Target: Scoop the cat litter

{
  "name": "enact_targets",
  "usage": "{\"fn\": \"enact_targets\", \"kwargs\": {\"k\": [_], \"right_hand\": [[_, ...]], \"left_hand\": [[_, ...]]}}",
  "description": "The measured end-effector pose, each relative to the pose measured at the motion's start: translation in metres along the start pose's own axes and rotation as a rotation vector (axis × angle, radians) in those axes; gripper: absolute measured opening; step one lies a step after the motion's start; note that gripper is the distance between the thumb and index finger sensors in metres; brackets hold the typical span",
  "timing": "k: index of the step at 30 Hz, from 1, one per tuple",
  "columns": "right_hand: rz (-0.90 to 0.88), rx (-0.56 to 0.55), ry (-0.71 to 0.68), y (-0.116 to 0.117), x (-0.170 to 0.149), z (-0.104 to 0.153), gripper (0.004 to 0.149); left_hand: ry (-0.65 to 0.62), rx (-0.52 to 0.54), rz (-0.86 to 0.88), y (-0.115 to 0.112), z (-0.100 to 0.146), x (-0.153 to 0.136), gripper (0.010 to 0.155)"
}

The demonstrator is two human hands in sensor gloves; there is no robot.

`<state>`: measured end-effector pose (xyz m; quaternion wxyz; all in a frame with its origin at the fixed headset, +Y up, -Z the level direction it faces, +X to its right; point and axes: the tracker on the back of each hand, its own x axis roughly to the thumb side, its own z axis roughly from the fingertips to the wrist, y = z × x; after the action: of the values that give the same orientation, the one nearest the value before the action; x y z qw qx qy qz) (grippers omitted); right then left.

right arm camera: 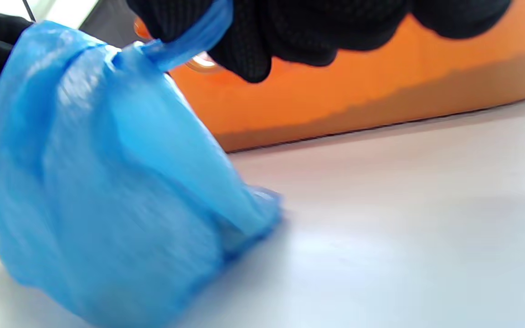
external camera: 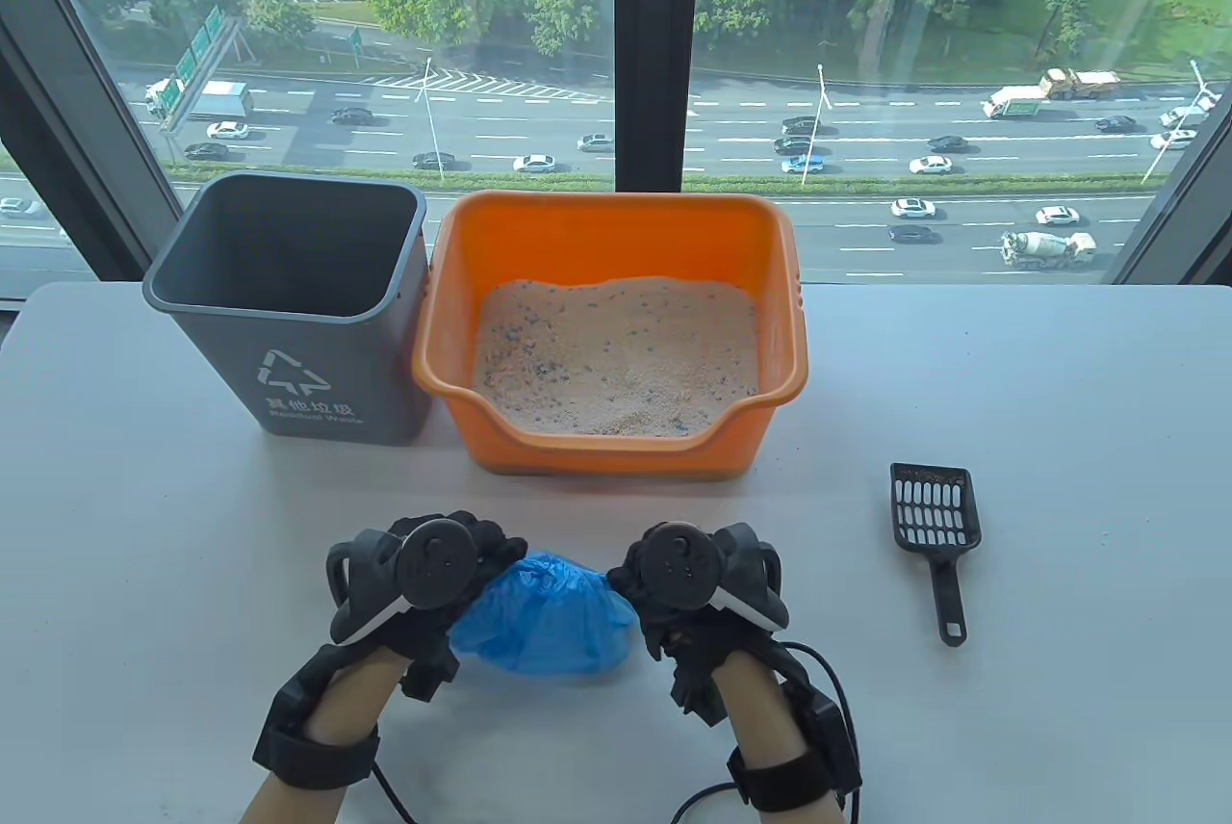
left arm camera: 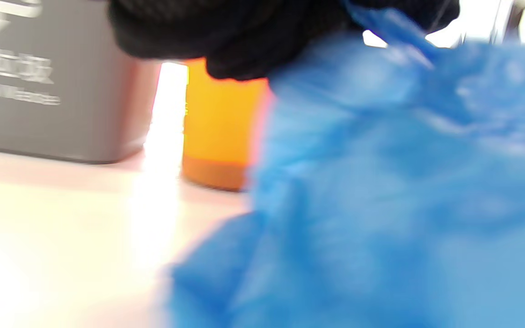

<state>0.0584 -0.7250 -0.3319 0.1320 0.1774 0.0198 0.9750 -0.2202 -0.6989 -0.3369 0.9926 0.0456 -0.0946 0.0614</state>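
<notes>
A blue plastic bag (external camera: 544, 614) sits on the white table between my two hands. My left hand (external camera: 481, 559) grips its left edge and my right hand (external camera: 626, 579) pinches its right edge. The bag also fills the left wrist view (left arm camera: 381, 182), and in the right wrist view (right arm camera: 107, 191) my fingers (right arm camera: 244, 41) pinch a strip of it. An orange litter box (external camera: 616, 333) with pale litter (external camera: 616, 352) stands behind the hands. A grey bin (external camera: 298, 304) stands to its left. A black slotted scoop (external camera: 936, 526) lies on the table to the right, untouched.
The white table (external camera: 1059, 439) runs from a window at the back to the front edge. The bin and litter box stand side by side, almost touching. Cables (external camera: 828, 670) trail from my right wrist.
</notes>
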Motion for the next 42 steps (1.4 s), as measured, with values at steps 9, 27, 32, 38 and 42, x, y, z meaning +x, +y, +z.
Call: {"fn": "enact_targets", "kwargs": {"k": [9, 27, 32, 38, 42], "right_hand": [[-0.001, -0.030, 0.096, -0.004, -0.019, 0.003, 0.031], [0.082, -0.304, 0.108, -0.029, 0.007, 0.049, 0.050], [0.141, -0.246, 0.145, -0.015, 0.002, 0.059, 0.063], [0.078, -0.093, 0.202, 0.001, -0.005, 0.058, 0.072], [0.057, -0.015, 0.218, 0.006, -0.008, 0.056, 0.073]], "left_hand": [[0.103, -0.152, 0.032, -0.010, -0.005, -0.031, 0.046], [-0.165, -0.427, -0.237, -0.051, 0.012, 0.065, 0.079], [-0.156, -0.302, -0.267, -0.051, 0.012, 0.066, 0.057], [-0.117, -0.220, -0.198, -0.030, 0.012, 0.056, 0.042], [-0.031, -0.181, -0.055, 0.008, 0.009, 0.036, 0.040]]}}
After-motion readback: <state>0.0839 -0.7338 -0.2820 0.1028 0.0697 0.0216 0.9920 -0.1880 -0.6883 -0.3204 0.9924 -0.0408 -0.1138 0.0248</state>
